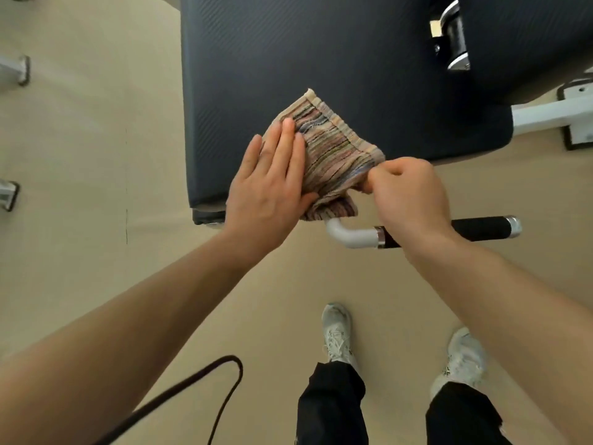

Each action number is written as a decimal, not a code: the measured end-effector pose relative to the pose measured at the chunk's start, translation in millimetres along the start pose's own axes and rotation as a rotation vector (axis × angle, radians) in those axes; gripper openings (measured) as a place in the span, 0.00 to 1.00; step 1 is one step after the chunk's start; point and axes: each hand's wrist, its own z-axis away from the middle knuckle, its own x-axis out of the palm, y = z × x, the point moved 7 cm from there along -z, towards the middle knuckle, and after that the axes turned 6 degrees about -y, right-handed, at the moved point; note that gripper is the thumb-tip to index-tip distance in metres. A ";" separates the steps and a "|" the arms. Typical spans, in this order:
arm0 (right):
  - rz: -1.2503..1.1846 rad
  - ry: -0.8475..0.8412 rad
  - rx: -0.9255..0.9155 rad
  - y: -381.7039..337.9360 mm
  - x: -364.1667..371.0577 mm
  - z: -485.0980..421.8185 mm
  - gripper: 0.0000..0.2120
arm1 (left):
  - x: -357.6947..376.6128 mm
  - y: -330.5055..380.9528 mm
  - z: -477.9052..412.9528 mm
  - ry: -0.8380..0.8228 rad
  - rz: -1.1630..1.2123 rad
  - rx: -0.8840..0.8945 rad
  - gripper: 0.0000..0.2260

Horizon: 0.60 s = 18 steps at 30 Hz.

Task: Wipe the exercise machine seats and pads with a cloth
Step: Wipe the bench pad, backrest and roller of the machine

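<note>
Black cord (236,359), white shoes (337,332), handle (481,229) under right hand (407,194), cloth (333,152) on pad (288,59)

dk seat pad (288,59), striped cloth (330,152) atop

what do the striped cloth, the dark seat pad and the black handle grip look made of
Striped multicoloured cloth: woven cotton-like towelling, fuzzy ribbed threads, stitched hem. Dark navy seat pad: probably vinyl upholstery, matte with fine ribbing. Black cylindrical handle grip: likely foam or rubber, matte, capped in shiny metal.
</note>
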 end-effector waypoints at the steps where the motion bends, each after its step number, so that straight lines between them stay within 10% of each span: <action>1: 0.214 0.079 -0.191 -6.2 -10.9 3.2 0.11 | -0.5 12.2 -9.5 0.008 0.002 -0.005 0.34; 6: 1.104 0.081 -0.810 -9.7 2.2 -25.6 0.46 | -4.0 45.9 -49.0 0.097 0.009 0.079 0.31; 18: 1.105 0.078 -1.231 -84.1 135.8 -3.8 0.35 | 10.4 -78.2 39.7 0.172 -0.149 0.065 0.29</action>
